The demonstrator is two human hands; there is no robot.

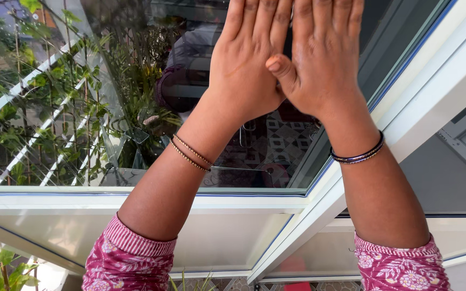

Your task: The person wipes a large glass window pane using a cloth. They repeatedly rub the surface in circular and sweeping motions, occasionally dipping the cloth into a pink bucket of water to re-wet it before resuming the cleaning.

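Glass window pane (109,108), large, clear and reflective, fills the upper left and centre of the frame, set in a white metal window frame (233,202) with a thin blue seal line along its lower and right edges. Both hands are pressed flat against this pane near the top centre of the picture, fingers extended upward and cut off by the top edge. The left hand (246,59) lies palm-down on the glass, fingers together; the right hand (322,56) lies beside it at upper centre-right, and its thumb crosses over onto the back of the left hand, so the two hands touch side by side. Neither hand grips anything; both are spread open on the surface.

On the left wrist sits a pair of thin brown beaded bangles (191,153), and on the right wrist a set of dark blue and black bangles (358,153). Both forearms rise from the bottom of the frame out of magenta floral-print sleeves with striped cuffs (130,258).

Green leafy plants on a white trellis (33,108) show in the left part of the pane, whether behind it or mirrored in it cannot be told. The person's dim reflection appears near the centre of the glass, with a patterned tile floor (281,140) seen below the hands.
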